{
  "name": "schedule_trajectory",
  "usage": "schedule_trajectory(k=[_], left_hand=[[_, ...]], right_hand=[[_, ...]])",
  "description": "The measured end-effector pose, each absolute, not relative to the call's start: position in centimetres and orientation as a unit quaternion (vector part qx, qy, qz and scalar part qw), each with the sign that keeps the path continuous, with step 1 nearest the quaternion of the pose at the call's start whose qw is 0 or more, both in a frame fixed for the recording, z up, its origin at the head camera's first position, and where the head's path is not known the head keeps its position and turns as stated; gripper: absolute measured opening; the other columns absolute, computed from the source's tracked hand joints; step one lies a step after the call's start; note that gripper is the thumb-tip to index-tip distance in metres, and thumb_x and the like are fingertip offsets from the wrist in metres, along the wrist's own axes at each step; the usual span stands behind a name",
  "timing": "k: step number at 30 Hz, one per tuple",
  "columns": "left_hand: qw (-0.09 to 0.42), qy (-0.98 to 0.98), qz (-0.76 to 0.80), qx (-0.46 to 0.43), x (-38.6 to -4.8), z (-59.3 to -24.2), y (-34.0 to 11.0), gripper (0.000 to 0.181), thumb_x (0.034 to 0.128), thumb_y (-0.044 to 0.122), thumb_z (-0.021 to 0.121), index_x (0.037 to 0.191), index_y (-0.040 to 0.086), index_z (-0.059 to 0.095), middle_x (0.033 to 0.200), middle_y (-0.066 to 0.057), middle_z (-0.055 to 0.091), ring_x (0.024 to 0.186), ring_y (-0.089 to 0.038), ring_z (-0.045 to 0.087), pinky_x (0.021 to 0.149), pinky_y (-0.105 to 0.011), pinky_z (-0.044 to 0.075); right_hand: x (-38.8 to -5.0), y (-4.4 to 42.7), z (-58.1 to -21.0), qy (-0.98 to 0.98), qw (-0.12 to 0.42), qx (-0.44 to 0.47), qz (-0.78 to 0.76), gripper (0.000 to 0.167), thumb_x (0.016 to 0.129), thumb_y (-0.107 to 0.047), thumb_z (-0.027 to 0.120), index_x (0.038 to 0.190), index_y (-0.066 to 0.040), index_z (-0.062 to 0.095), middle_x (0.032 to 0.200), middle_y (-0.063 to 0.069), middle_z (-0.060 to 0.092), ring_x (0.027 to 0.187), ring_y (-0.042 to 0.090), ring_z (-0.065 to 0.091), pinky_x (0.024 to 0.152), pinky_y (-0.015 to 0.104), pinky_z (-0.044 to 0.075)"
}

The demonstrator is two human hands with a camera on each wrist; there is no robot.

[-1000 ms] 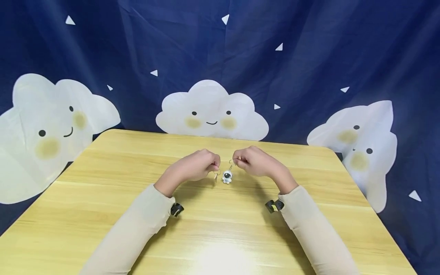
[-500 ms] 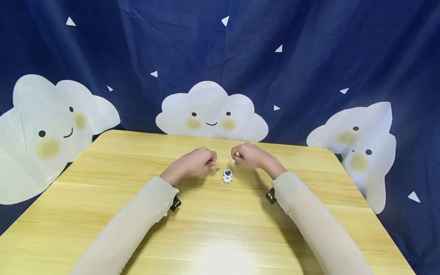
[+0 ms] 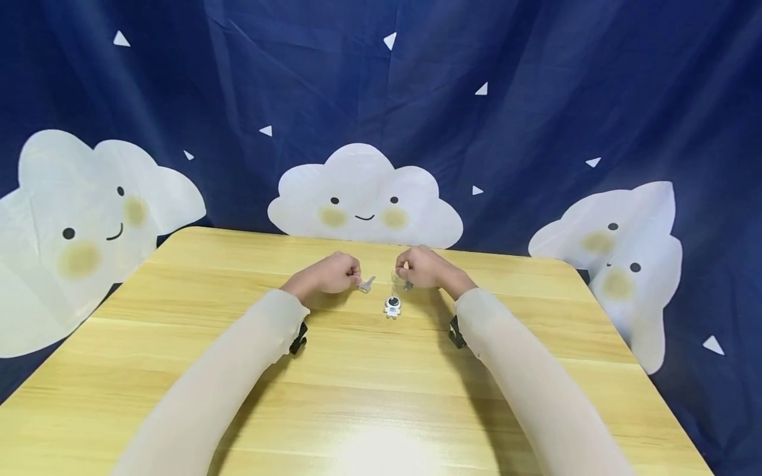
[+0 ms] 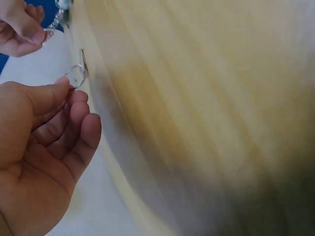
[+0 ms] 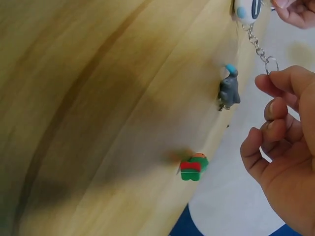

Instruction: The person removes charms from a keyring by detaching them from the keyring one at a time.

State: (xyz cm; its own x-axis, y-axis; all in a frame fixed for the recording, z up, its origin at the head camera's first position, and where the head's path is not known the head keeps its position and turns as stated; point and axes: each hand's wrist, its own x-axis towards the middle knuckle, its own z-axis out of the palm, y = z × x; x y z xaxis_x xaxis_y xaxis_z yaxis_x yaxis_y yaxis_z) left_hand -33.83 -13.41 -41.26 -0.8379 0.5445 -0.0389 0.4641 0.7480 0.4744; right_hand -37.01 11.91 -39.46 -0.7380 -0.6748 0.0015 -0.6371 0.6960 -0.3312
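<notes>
My left hand (image 3: 332, 272) pinches a thin metal key ring (image 4: 78, 73) between thumb and forefinger. Small silver keys (image 3: 366, 285) hang from it close to the tabletop; whether they touch the wood I cannot tell. To the right, my right hand (image 3: 424, 267) pinches the ring (image 5: 271, 64) of an astronaut keychain. The white astronaut figure (image 3: 392, 307), with its dark visor, hangs below on a short chain (image 5: 256, 43). Beneath the right hand is a small grey figure (image 5: 229, 89) with a light-blue tip. The two hands are apart.
A green and red figurine (image 5: 191, 167) sits on the wooden table (image 3: 381, 370) beyond the grey one in the right wrist view; the head view does not show it. Behind the table's far edge hangs a dark blue curtain (image 3: 333, 66) printed with clouds.
My left hand has drawn left and slightly away from me with the keys. My right hand has shifted a little forward and left, still holding the astronaut keychain; the grey figure shows beneath it.
</notes>
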Motion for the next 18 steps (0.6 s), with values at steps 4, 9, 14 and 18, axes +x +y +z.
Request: schedule_trajectory(k=[4,9,14,18], left_hand=[[0.101,0.934,0.235,0.249,-34.3,-41.3,-13.6,0.016,0.1011,0.012,0.064,0.087,0.006,0.069,0.082,-0.003,0.064,0.076,-0.018,0.054,0.078,-0.034,0.047],[0.109,0.937,0.219,0.25,-34.8,-41.4,-14.0,0.018,0.1002,0.015,0.064,0.085,0.007,0.07,0.082,-0.002,0.067,0.077,-0.018,0.056,0.078,-0.034,0.048],[0.106,0.943,0.204,0.239,-35.3,-41.2,-14.5,0.019,0.0989,0.015,0.065,0.082,0.007,0.069,0.081,-0.001,0.065,0.075,-0.017,0.053,0.078,-0.033,0.046],[0.111,0.945,0.199,0.234,-35.6,-41.3,-14.9,0.019,0.0993,0.016,0.065,0.083,0.007,0.069,0.081,-0.001,0.064,0.075,-0.016,0.053,0.079,-0.033,0.045]], right_hand=[[-37.5,11.8,-39.6,0.927,0.07,-0.332,-0.162,0.018,0.097,-0.011,0.062,0.091,-0.007,0.077,0.07,-0.004,0.062,0.058,0.011,0.044,0.067,0.03,0.043],[-38.1,11.6,-39.7,0.926,0.087,-0.326,-0.167,0.023,0.096,-0.008,0.059,0.079,-0.006,0.074,0.065,-0.005,0.055,0.056,0.01,0.039,0.065,0.029,0.039],[-38.1,11.6,-39.8,0.928,0.088,-0.317,-0.174,0.022,0.097,-0.01,0.06,0.083,-0.006,0.076,0.067,-0.004,0.06,0.059,0.011,0.044,0.067,0.029,0.043],[-38.0,11.8,-39.9,0.93,0.081,-0.31,-0.181,0.019,0.097,-0.01,0.061,0.092,-0.005,0.079,0.079,0.0,0.069,0.066,0.014,0.051,0.074,0.032,0.047]])
